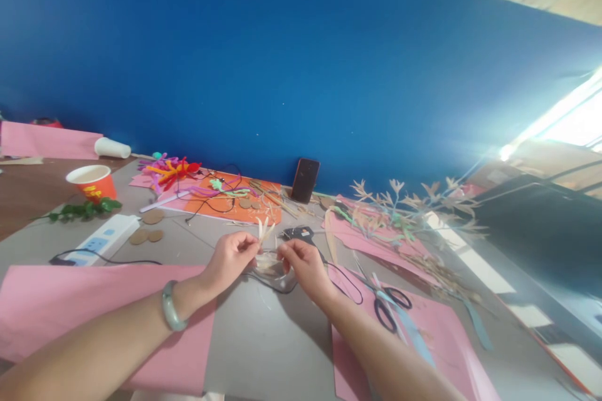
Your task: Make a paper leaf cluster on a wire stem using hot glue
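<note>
My left hand (235, 252), with a pale green bangle on its wrist, pinches a cream dried leaf sprig (265, 229) whose narrow blades point up. Close beside it, my right hand (303, 261) has its thumb and fingers pressed together; what they grip is too small to make out. Between and just below the hands is a small round, see-through piece (270, 263) with straw-coloured bits, partly covered by the fingers. A black glue gun (301, 234) lies right behind the right hand, its dark cord looping over the grey table.
Pink sheets (108, 326) lie left and right, with scissors (388, 310) on the right one. Left stand a power strip (101, 241) and a paper cup (91, 183). Behind are pipe cleaners (174, 170), an orange sheet (211, 205) and a propped phone (305, 180). Dried stems (414, 200) spread right.
</note>
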`<state>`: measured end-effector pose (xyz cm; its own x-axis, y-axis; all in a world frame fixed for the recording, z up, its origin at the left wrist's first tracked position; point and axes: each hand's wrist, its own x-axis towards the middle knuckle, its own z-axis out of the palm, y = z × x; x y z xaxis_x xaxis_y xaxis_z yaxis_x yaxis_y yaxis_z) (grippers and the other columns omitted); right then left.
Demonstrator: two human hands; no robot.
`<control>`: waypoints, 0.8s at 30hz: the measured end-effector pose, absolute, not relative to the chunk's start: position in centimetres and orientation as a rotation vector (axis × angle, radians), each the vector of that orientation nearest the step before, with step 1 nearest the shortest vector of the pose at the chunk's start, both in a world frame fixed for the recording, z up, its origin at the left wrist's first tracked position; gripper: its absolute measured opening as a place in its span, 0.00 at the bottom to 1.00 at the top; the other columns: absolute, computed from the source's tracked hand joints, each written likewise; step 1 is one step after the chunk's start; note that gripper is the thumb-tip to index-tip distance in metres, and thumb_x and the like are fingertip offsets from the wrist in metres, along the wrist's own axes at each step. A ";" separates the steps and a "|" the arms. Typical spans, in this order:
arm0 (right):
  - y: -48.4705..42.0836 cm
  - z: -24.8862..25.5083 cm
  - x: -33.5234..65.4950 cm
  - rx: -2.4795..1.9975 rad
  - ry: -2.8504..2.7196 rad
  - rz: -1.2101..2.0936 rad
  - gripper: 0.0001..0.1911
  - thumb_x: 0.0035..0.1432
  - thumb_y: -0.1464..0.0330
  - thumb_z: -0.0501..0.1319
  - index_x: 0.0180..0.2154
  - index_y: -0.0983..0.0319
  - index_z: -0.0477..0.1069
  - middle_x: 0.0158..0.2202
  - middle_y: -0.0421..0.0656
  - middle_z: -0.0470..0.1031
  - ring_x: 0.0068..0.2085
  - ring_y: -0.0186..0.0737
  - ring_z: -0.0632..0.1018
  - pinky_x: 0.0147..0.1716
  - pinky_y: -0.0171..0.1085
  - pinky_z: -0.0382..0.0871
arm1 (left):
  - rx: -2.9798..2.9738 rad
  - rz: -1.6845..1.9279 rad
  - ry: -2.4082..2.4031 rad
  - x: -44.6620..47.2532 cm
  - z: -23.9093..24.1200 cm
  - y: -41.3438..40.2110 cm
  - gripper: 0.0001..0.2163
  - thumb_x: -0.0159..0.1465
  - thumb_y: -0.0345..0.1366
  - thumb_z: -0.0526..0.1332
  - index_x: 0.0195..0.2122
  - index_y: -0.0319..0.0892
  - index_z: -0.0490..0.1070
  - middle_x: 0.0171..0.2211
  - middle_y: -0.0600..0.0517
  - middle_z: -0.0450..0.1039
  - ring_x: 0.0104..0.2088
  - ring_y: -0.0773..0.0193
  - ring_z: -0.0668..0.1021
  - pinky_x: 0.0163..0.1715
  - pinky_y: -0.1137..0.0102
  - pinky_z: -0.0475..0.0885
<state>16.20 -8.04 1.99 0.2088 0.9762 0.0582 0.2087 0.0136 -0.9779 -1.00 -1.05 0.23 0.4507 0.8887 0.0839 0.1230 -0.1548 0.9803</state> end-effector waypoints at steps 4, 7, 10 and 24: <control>-8.3 2.3 16.3 -1.429 -1.313 0.852 0.22 0.61 0.51 0.54 0.24 0.60 0.66 0.17 0.36 0.67 0.20 0.33 0.68 0.24 0.33 0.62 | 1.559 0.953 0.932 -1.3 0.1 0.2 0.11 0.58 0.42 0.61 0.30 0.38 0.73 0.29 0.49 0.79 0.21 0.67 0.77 0.22 0.75 0.71; -8.6 2.5 16.4 -1.468 -1.480 0.741 0.26 0.64 0.50 0.49 0.22 0.59 0.64 0.15 0.37 0.67 0.20 0.34 0.68 0.26 0.34 0.62 | 1.533 1.016 0.964 -1.5 0.3 0.9 0.12 0.58 0.43 0.62 0.30 0.38 0.74 0.29 0.49 0.79 0.21 0.67 0.77 0.21 0.75 0.71; -9.0 2.7 16.5 -1.490 -1.651 0.652 0.28 0.66 0.52 0.47 0.19 0.59 0.64 0.14 0.38 0.65 0.20 0.34 0.68 0.26 0.35 0.62 | 1.523 1.068 0.993 -1.8 0.7 1.3 0.12 0.57 0.44 0.62 0.29 0.38 0.74 0.23 0.50 0.77 0.20 0.68 0.76 0.20 0.76 0.70; -10.6 5.7 17.4 -1.191 -1.981 0.829 0.17 0.55 0.60 0.65 0.18 0.58 0.68 0.22 0.41 0.74 0.24 0.36 0.73 0.28 0.36 0.66 | 1.409 1.112 1.025 -1.6 1.2 1.7 0.13 0.55 0.44 0.62 0.28 0.37 0.73 0.20 0.51 0.74 0.17 0.69 0.73 0.17 0.77 0.68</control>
<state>17.42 -10.65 5.73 -0.3564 0.9080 0.2201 0.4803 0.3802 -0.7904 -1.57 1.69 1.19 0.2101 0.9720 0.1050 0.0257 -0.1128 0.9933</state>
